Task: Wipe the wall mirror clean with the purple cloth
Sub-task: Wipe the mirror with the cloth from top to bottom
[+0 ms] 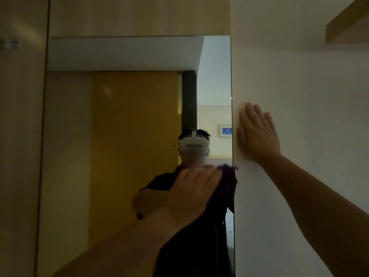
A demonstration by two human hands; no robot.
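A tall wall mirror (119,116) fills the middle of the view, set between a wooden panel and a white wall. My left hand (191,194) presses the purple cloth (229,180) flat against the glass near the mirror's right edge, at about mid height. The cloth hangs down from under my fingers, and part of it is hidden by the hand. My right hand (257,132) lies flat with fingers spread on the white wall just right of the mirror's edge, holding nothing. The glass reflects a person wearing a white headset.
A light wooden panel (22,136) borders the mirror on the left and above. The white wall (309,86) runs along the right. A wooden shelf (347,23) juts out at the upper right, above my right arm.
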